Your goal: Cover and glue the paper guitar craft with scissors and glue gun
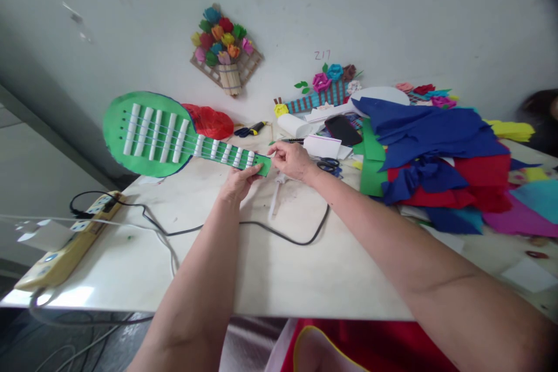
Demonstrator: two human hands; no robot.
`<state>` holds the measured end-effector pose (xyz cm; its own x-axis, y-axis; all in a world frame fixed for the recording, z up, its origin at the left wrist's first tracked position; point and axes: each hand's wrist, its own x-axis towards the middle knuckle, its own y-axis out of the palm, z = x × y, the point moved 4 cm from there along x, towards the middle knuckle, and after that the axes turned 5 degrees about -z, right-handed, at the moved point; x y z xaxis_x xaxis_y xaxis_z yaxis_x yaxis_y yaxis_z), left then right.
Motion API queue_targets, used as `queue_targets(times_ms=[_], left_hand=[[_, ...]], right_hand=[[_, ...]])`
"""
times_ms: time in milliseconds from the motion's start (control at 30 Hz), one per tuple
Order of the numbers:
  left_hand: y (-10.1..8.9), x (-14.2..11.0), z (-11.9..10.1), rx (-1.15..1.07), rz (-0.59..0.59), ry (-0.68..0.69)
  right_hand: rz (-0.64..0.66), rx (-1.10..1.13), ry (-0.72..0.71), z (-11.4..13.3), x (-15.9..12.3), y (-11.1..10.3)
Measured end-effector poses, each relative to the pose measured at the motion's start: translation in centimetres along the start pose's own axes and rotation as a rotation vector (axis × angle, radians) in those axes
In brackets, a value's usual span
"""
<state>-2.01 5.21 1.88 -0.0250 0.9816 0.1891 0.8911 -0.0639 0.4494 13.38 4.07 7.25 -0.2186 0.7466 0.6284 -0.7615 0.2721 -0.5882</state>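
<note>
A green handmade toy lute (114,128) is held up above the table, its round body to the left and its neck pointing right. White rolled bars cross it, with thin strings running lengthwise over them. My left hand (239,183) grips the neck near its end, thumb on top. At the tip of the neck, my right hand (291,158) has its fingers pinched together; what lies between them is too small to make out, possibly a string end. Below the right hand, a glue gun (279,189) with a white stick rests on the table.
Black-handled scissors (328,164), a phone (343,129) and paper scraps lie right of my hands. Yellow-black pliers (251,129) sit behind the neck. Blue cloth-like sheets (429,133) are heaped at right. A power strip (74,244) stands left; a black cable (300,242) crosses the table.
</note>
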Motion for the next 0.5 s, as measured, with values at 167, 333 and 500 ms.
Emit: queue_targets(times_ms=[167, 333, 500], left_hand=[[-0.2, 0.1, 0.2, 0.022, -0.007, 0.0], [-0.7, 0.2, 0.3, 0.015, -0.031, 0.006], [-1.1, 0.4, 0.3, 0.005, -0.101, -0.006]], right_hand=[[0.044, -0.065, -0.007, 0.0, 0.1, -0.1], [0.168, -0.459, 0.036, -1.2, 0.6, -1.6], [0.514, -0.743, 0.139, -2.5, 0.1, -1.7]])
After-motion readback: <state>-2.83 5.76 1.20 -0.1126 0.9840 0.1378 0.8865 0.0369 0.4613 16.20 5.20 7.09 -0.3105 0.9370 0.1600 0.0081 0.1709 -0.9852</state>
